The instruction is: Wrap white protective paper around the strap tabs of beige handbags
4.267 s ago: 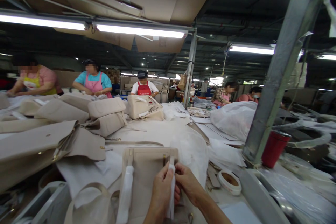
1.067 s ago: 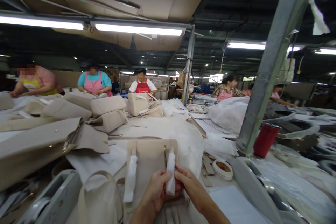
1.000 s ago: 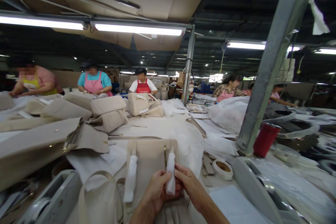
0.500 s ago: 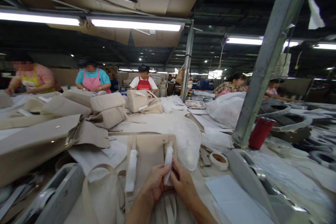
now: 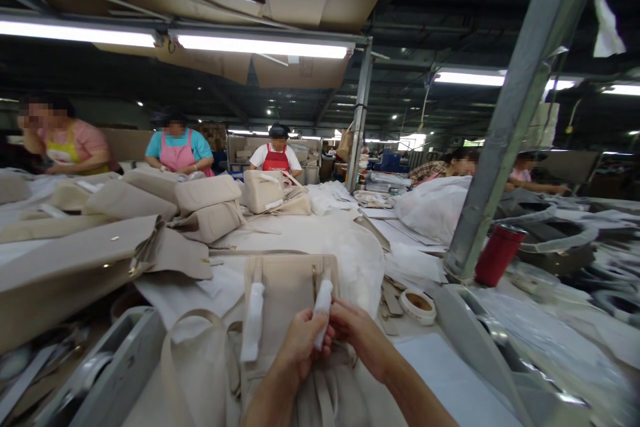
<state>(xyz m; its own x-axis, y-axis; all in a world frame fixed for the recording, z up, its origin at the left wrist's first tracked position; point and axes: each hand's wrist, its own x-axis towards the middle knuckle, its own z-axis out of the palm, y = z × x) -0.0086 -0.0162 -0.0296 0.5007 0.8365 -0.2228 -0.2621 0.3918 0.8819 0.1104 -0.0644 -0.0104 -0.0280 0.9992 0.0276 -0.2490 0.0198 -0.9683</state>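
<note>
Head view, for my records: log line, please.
left hand: pinching wrapped handle; right hand: at same handle; bag: under both hands; tape roll: right of bag

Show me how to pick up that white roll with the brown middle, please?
I'd pinch one wall of the white roll from above, thumb outside, fingertips in the hole: it seems to lie flat, hole facing up. Coming from its left looks best: the right hand is on that side, while the gray holder sits close on its right.
</note>
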